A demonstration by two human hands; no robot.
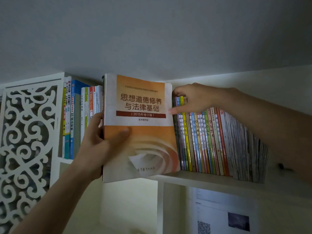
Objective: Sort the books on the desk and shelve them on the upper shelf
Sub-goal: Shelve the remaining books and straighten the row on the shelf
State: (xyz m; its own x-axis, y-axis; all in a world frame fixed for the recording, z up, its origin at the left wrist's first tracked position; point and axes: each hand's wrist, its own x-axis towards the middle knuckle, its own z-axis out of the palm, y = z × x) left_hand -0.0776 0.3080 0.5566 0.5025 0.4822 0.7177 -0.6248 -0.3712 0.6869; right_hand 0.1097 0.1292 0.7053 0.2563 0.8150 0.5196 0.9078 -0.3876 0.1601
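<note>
An orange and white book point(143, 132) stands upright at the front of the upper shelf point(194, 179), cover facing me, its lower edge hanging below the shelf board. My left hand point(101, 141) grips its spine side, thumb across the cover and fingers behind. My right hand point(190, 98) holds the tops of the thin colourful books point(202, 141) just right of it, fingers curled over their upper edges and thumb pointing at the orange book's right edge. Taller books point(79, 119) stand to the left.
A white carved lattice panel point(28, 141) closes the shelf's left end. Thin grey booklets point(246, 149) lean at the right of the row. Below the shelf, a printed sheet point(219, 215) with a QR code hangs on the wall. The ceiling is close above.
</note>
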